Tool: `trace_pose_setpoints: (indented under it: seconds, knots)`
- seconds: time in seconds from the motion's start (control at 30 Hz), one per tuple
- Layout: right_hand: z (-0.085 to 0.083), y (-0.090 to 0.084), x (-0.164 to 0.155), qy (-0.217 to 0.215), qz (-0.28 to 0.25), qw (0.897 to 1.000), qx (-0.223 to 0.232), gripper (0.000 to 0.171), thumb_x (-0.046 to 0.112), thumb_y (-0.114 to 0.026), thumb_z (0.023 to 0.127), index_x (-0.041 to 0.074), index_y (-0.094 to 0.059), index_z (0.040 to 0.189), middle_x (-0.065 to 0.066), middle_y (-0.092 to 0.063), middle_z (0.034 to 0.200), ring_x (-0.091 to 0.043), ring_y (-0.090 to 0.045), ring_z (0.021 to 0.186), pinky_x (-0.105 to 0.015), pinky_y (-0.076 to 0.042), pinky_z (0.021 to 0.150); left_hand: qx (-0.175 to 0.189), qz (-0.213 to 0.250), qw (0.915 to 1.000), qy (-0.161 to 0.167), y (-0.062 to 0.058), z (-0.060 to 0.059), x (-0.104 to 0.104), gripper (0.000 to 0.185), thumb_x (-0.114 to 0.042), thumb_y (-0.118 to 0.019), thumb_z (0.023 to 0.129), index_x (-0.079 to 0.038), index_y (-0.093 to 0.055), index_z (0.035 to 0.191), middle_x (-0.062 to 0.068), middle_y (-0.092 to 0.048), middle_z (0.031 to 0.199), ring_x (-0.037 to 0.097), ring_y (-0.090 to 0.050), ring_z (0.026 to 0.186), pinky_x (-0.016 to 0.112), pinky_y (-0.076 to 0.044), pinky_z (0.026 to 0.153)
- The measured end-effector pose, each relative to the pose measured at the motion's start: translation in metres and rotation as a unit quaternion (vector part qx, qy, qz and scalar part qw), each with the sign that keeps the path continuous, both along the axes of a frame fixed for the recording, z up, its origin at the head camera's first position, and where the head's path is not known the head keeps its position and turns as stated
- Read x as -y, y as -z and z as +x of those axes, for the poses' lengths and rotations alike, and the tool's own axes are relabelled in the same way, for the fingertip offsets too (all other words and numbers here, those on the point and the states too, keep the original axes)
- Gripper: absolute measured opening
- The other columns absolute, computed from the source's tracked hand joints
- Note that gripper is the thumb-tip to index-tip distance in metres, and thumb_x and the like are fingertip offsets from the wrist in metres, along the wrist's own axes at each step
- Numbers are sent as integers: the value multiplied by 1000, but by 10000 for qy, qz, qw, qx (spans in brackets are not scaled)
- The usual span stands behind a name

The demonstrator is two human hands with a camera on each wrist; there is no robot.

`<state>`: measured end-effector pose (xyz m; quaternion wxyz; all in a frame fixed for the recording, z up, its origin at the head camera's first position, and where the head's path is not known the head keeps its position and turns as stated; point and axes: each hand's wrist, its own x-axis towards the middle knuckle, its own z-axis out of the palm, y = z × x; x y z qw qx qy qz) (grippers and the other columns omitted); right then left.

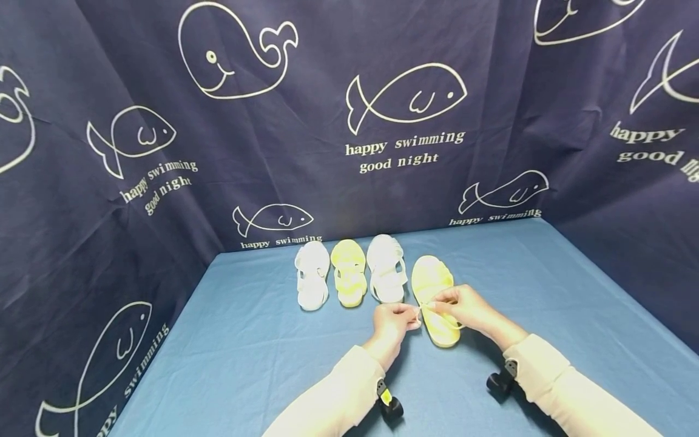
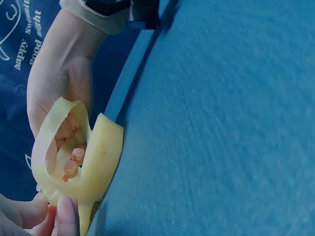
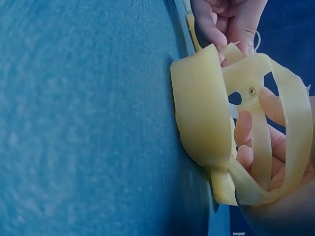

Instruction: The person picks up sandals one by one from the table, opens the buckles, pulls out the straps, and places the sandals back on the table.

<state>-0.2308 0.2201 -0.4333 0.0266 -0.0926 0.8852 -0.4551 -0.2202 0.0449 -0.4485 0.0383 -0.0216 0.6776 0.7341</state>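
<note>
**Both hands pinch the strap of a yellow sandal**

The left hand has its fingers curled, and the fingertips pinch the thin strap end of the yellow sandal. The right hand meets it from the other side; its fingers are also curled and they hold the same strap, so the two hands almost touch each other above the heel part of the sandal. In the left wrist view the left fingertips press together on the soft yellow strap, and the fingers of the right hand are seen through the loop of the strap. In the right wrist view the right fingers pass inside the loop, near a small rivet, and the left hand pinches the strap from above.

The yellow sandal lies under the hands on the blue tabletop, with its toe pointing away from the person. Just beyond the left hand stands a white sandal. Farther to the left of it there is a second yellow sandal, and then another white sandal. These three lie side by side in one row, close to each other.

Both arms wear light sleeves, and a small black device sits at each wrist. Behind and around the tabletop hangs a dark blue curtain with white fish drawings and words.
</note>
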Motion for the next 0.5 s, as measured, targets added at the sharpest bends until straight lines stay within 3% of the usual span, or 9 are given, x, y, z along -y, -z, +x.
trace_pose_setpoints:
  seconds: [0.23, 0.5]
  knots:
    - [-1, 2, -3, 43, -144, 9998, 154, 20, 19, -68, 90, 1, -74, 96, -5, -73, 89, -9, -58, 78, -20, -48, 65, 74, 41, 10000, -38, 2, -2, -3, 7, 13, -66, 79, 15, -70, 84, 17, -69, 73, 16, -65, 59, 30, -60, 62]
    - [-2, 4, -2, -34, -169, 9998, 43, 21, 19, -69, 89, -1, -74, 95, -6, -73, 87, -7, -57, 74, -20, -47, 62, 75, -3, 9999, -153, -1, -1, -6, 6, 12, -68, 78, 14, -70, 83, 7, -63, 63, 15, -63, 58, 29, -60, 60]
